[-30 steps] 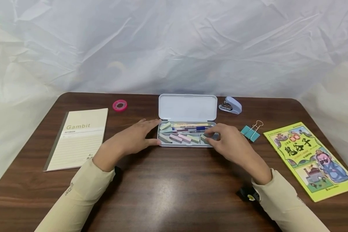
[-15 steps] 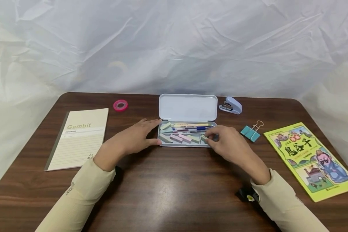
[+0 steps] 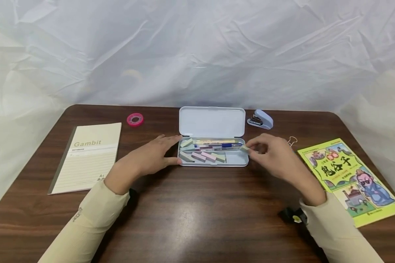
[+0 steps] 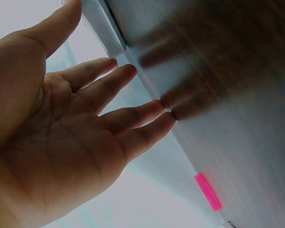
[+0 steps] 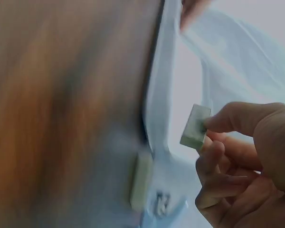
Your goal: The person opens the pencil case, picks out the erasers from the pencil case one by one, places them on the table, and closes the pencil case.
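Brown worktop (image 3: 197, 219): right hand (image 3: 278, 157) grip pinches green eraser (image 5: 195, 126) beside pencil case (image 3: 212, 163); left hand (image 3: 145, 160) flat, fingers apart, steadying case.

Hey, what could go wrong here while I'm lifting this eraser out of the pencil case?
1. The right hand pinches the small green eraser only by one end at the fingertips, so it might slip and drop onto the table.
2. The left hand merely rests its straight fingers against the end of the pencil case, so a bump could slide the case.
3. The stapler and binder clip lie close to the right hand and could get knocked.
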